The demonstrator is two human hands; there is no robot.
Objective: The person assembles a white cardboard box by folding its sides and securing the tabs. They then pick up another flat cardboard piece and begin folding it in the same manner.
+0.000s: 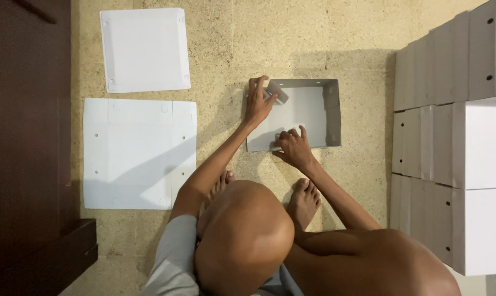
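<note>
A grey cardboard box [313, 109] lies partly folded on the floor in front of me, its right and far walls standing. My left hand [259, 98] grips the far-left corner, pinching a small folded flap [277, 92] there. My right hand [293, 147] presses on the near edge of the box, fingers curled over the near wall lying flat. My knees and bare feet [304, 200] are just below the box.
Two flat white cardboard sheets lie on the left: a smaller one [145, 49] farther away and a larger one [140, 153] nearer. Stacks of finished white boxes [456, 137] stand on the right. Dark wooden furniture [26, 137] lines the left edge.
</note>
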